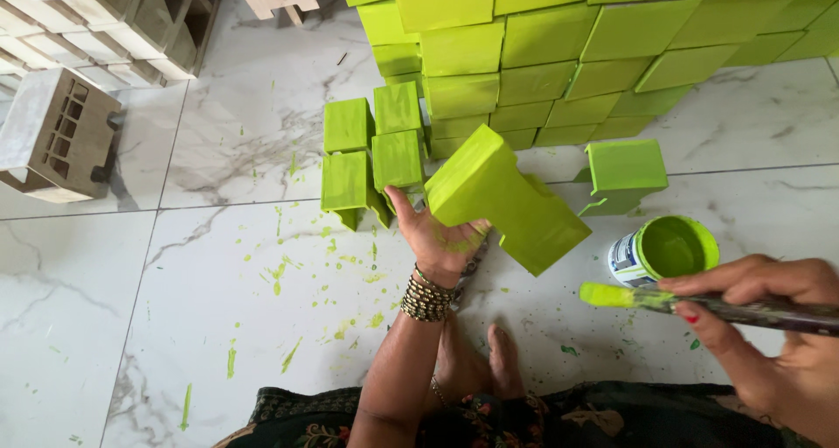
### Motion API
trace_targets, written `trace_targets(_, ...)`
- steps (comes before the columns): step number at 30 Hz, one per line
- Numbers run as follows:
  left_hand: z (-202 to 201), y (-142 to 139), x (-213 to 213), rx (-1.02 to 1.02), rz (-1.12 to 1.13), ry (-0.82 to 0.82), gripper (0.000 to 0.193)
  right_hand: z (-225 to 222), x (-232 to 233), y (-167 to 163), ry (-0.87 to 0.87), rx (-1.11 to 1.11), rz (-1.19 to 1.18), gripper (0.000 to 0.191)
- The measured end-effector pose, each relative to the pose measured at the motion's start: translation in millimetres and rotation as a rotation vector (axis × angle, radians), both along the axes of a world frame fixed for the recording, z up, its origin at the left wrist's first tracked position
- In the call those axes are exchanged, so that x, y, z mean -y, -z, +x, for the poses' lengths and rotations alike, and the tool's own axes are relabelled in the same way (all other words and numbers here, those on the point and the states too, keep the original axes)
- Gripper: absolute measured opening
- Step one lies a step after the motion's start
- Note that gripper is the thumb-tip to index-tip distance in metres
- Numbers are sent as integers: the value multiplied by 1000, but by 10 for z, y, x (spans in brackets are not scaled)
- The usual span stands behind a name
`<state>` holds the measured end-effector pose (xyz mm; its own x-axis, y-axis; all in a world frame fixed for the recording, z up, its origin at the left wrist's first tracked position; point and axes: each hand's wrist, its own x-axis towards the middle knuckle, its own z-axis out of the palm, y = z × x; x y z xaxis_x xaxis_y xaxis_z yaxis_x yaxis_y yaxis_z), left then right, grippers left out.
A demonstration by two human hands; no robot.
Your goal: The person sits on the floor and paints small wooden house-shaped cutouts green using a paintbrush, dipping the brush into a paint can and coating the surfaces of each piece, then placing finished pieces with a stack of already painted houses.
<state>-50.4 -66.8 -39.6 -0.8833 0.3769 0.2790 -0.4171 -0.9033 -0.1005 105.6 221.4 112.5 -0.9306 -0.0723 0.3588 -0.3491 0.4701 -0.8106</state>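
Marble floor (218, 142), left hand (437, 238) gripping green block (507, 199)

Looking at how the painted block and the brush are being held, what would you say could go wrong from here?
1. The left hand grips the freshly green block from below; fingers could smear the paint or the block may slip.
2. The loaded brush in the right hand hangs over the marble floor, already spattered; more drips seem likely.
3. The open paint can stands close to the right hand and could be knocked over.
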Motion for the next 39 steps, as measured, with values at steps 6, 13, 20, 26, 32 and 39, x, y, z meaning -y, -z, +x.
trace_targets(6,35,-74,-73,-3,-227,21,124,12,-62,5,117,-12,93,18)
trace_targets(13,116,64,-491,368,-576,142,115,-67,-223,141,137,77,144,15)
trace_targets(20,249,381,-551,254,-627,-33,106,-182,-466,452,15,-5,90,22)
trace_targets(26,227,253,-328,358,-676,-214,101,-184,-627,515,220,149,155,29)
trace_targets(32,165,-46,-19,317,-571,-284,100,-303,-539,571,148,29,148,20)
trace_targets(39,107,-427,271,244,-199,-367,85,-289,-396,618,221,120,73,6)
